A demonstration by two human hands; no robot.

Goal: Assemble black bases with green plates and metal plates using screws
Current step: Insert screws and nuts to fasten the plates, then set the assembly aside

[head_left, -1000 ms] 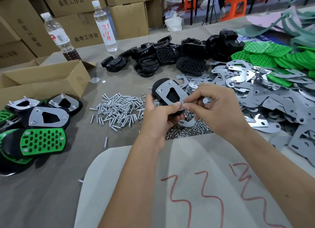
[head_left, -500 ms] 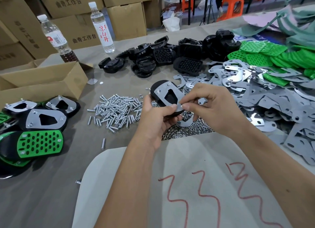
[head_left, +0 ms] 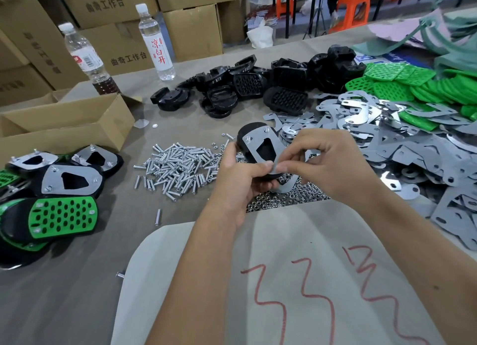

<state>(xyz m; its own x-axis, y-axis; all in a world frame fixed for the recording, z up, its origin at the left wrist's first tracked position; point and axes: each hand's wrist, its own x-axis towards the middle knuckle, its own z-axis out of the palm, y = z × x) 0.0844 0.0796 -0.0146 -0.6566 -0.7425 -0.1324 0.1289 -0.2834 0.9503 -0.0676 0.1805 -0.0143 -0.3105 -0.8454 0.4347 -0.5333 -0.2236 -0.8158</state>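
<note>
Base: my left hand (head_left: 240, 179) grips the black base (head_left: 249, 138) by its near end, above the bench (head_left: 196, 127), over the nut heap (head_left: 284, 200).
Plate: a metal plate (head_left: 260, 144) lies on the base, two fasteners at its far end.
Right hand: my right hand (head_left: 333, 169) pinches at the plate's near corner; what it holds is hidden.
Handling: I judge the base stiff and light, the plate thin, hard and slippery.
Hold: by the base's rim, thumb pinning the plate.
Screws: loose pile (head_left: 178, 169) left of the hands.
</note>
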